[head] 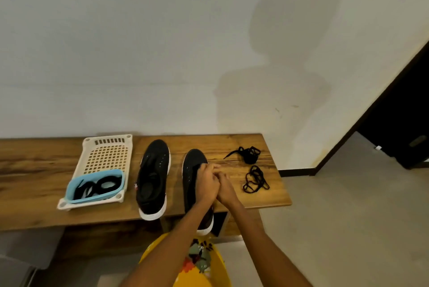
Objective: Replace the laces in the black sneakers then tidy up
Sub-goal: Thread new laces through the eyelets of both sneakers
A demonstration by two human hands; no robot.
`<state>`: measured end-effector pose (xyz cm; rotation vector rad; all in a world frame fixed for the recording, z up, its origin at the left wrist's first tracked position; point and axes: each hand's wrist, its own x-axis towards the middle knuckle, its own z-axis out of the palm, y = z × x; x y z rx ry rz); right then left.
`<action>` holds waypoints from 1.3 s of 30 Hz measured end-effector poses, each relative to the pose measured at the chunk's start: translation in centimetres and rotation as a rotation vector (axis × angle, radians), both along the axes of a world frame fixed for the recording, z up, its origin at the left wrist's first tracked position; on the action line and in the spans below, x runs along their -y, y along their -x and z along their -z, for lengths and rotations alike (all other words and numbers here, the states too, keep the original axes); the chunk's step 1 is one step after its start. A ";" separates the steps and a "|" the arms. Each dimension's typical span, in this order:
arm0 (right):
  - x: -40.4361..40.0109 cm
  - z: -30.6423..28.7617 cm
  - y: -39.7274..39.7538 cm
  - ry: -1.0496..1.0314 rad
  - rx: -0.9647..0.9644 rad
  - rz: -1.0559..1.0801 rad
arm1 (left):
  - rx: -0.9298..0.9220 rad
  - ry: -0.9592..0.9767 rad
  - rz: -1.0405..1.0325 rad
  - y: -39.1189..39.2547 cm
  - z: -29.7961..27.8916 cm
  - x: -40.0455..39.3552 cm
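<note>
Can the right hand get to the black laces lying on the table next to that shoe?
Probably yes. The right hand is busy at the sneaker with the left hand, but the loose laces lie just to its right on the bare wooden table, with nothing between.

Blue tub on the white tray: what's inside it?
The blue tub holds coiled black laces with pale bands showing among them. Its near wall hides the bottom, so their number is unclear. The tub sits at the near end of the white tray.
</note>
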<state>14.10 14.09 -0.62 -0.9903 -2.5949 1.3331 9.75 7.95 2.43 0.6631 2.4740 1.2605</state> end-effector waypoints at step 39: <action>15.7 -1.0 15.1 -0.285 -0.205 -0.250 | -0.220 0.148 -0.325 15.2 2.6 17.6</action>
